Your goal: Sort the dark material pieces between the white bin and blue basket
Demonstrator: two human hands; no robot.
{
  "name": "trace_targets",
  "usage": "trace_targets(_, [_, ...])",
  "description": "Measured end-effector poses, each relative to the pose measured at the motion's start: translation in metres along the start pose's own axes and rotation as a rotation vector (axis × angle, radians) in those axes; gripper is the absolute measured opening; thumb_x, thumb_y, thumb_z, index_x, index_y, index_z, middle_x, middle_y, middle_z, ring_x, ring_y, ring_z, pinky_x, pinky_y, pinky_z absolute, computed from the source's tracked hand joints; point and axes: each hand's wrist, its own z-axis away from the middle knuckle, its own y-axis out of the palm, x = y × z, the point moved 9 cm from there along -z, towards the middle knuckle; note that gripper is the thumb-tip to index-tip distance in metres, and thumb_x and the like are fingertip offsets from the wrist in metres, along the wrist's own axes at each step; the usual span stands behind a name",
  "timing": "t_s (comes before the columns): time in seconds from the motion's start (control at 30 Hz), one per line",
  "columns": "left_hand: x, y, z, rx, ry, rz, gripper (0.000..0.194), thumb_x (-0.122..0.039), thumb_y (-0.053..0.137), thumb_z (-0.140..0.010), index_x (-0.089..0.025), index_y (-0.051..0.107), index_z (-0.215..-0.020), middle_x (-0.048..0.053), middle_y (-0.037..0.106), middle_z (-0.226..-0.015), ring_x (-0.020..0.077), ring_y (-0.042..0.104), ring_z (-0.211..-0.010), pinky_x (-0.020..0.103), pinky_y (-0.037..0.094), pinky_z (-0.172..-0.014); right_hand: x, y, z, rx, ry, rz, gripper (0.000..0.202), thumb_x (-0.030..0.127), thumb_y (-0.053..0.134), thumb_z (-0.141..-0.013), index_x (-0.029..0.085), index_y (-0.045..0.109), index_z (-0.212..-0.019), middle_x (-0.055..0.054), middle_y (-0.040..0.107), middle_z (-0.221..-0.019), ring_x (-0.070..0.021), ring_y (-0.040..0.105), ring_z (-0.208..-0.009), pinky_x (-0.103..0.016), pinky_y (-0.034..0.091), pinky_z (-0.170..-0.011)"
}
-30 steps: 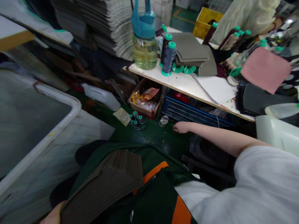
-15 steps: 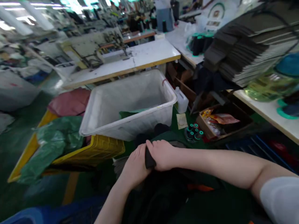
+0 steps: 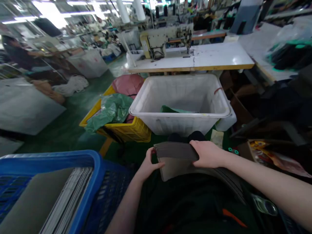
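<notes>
Across my lap lies a grey-brown fabric panel [image 3: 174,151] with a folded upper band and a lighter side below. Its left edge sits between the thumb and fingers of my left hand [image 3: 149,167]. My right hand [image 3: 207,153] grips the upper edge farther right, thumb on the near face and fingertips over the fold. To the right, the cloth trails along under my right forearm. At lower left, a blue plastic basket [image 3: 94,162] holds a stack of similar grey panels [image 3: 46,188] standing on edge.
In front stands a white plastic bin [image 3: 180,125] with some green material inside. Left of it is a yellow crate [image 3: 136,130] with green plastic [image 3: 114,109] and a pink bundle. Behind is a sewing machine [image 3: 168,37] on a white table [image 3: 219,55]. A cardboard box [image 3: 252,149] lies right.
The view has swung left, bringing the blue basket and its stack into sight. My hands, earlier close together around a dark folded piece, are now apart with the fabric panel spread between them.
</notes>
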Motion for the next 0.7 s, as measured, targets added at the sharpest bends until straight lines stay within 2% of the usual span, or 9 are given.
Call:
trace_targets(0.1, [0.009, 0.029, 0.013, 0.027, -0.003, 0.22, 0.095, -0.034, 0.082, -0.065, -0.024, 0.022, -0.14, 0.012, 0.048, -0.136, 0.028, 0.048, -0.127, 0.043, 0.04, -0.106, 0.0, -0.003, 0.007, -0.017, 0.021, 0.003, 0.043, 0.043, 0.061, -0.069, 0.018, 0.05, -0.103, -0.008, 0.065, -0.095, -0.0283, 0.065, -0.083, -0.035, 0.047, -0.069])
trace_targets(0.17, [0.006, 0.044, 0.02, 0.007, -0.002, 0.268, 0.104, -0.033, 0.083, -0.066, -0.027, 0.013, -0.143, 0.011, 0.048, -0.137, 0.0276, 0.048, -0.127, 0.042, 0.041, -0.105, -0.002, -0.006, 0.011, -0.026, 0.041, 0.008, 0.041, 0.041, 0.06, -0.07, 0.018, 0.05, -0.103, -0.007, 0.064, -0.092, -0.0281, 0.065, -0.082, -0.035, 0.046, -0.068])
trace_targets(0.23, [-0.007, 0.046, 0.025, -0.072, 0.064, 0.209, 0.104, -0.032, 0.082, -0.067, -0.028, 0.013, -0.144, 0.01, 0.046, -0.138, 0.0272, 0.045, -0.129, 0.042, 0.038, -0.108, -0.003, -0.01, 0.015, -0.025, 0.041, -0.01, 0.041, 0.039, 0.06, -0.071, 0.019, 0.05, -0.106, -0.006, 0.064, -0.092, -0.0269, 0.064, -0.082, -0.035, 0.046, -0.069])
trace_targets(0.3, [-0.024, 0.04, 0.026, -0.13, 0.175, 0.115, 0.099, -0.032, 0.082, -0.067, -0.026, 0.019, -0.143, 0.01, 0.043, -0.14, 0.0276, 0.042, -0.132, 0.042, 0.034, -0.111, -0.003, -0.011, 0.02, -0.026, 0.035, -0.044, 0.046, 0.038, 0.061, -0.071, 0.02, 0.049, -0.111, -0.006, 0.064, -0.098, -0.0257, 0.064, -0.085, -0.034, 0.046, -0.073])
trace_targets(0.4, [-0.033, 0.034, 0.02, -0.077, 0.259, 0.028, 0.099, -0.031, 0.083, -0.065, -0.026, 0.022, -0.142, 0.01, 0.043, -0.139, 0.0288, 0.042, -0.131, 0.043, 0.035, -0.111, -0.002, -0.011, 0.028, -0.059, 0.072, -0.078, 0.053, 0.039, 0.063, -0.071, 0.02, 0.047, -0.117, -0.008, 0.063, -0.108, -0.0253, 0.063, -0.092, -0.034, 0.047, -0.079])
trace_targets(0.5, [-0.007, 0.037, 0.013, 0.063, 0.156, 0.111, 0.096, -0.03, 0.083, -0.065, -0.025, 0.022, -0.14, 0.011, 0.051, -0.133, 0.028, 0.05, -0.125, 0.046, 0.04, -0.107, 0.003, -0.004, 0.028, -0.005, 0.075, -0.09, 0.056, 0.048, 0.065, -0.072, 0.018, 0.049, -0.115, -0.01, 0.064, -0.106, -0.0271, 0.063, -0.093, -0.037, 0.048, -0.08])
trace_targets(0.57, [0.018, 0.043, 0.014, 0.131, 0.045, 0.205, 0.092, -0.029, 0.082, -0.067, -0.024, 0.024, -0.138, 0.011, 0.055, -0.13, 0.0276, 0.054, -0.121, 0.047, 0.043, -0.104, 0.005, -0.001, 0.024, 0.088, 0.029, -0.109, 0.075, 0.063, 0.065, -0.068, 0.018, 0.047, -0.125, -0.012, 0.063, -0.112, -0.0302, 0.063, -0.095, -0.04, 0.049, -0.082])
trace_targets(0.63, [0.037, 0.045, 0.017, 0.136, -0.029, 0.245, 0.09, -0.027, 0.082, -0.066, -0.023, 0.027, -0.136, 0.012, 0.056, -0.13, 0.0281, 0.057, -0.118, 0.048, 0.045, -0.103, -0.003, 0.001, 0.024, 0.191, -0.001, -0.132, 0.097, 0.076, 0.064, -0.062, 0.02, 0.039, -0.138, -0.014, 0.061, -0.122, -0.0338, 0.063, -0.1, -0.044, 0.049, -0.084])
trace_targets(0.7, [0.047, 0.043, 0.019, 0.11, -0.063, 0.253, 0.09, -0.026, 0.083, -0.064, -0.022, 0.03, -0.136, 0.012, 0.058, -0.129, 0.0285, 0.059, -0.116, 0.049, 0.045, -0.102, -0.022, 0.0, 0.033, 0.253, 0.03, -0.149, 0.101, 0.08, 0.06, -0.062, 0.023, 0.037, -0.142, -0.014, 0.059, -0.126, -0.0353, 0.062, -0.103, -0.046, 0.05, -0.084])
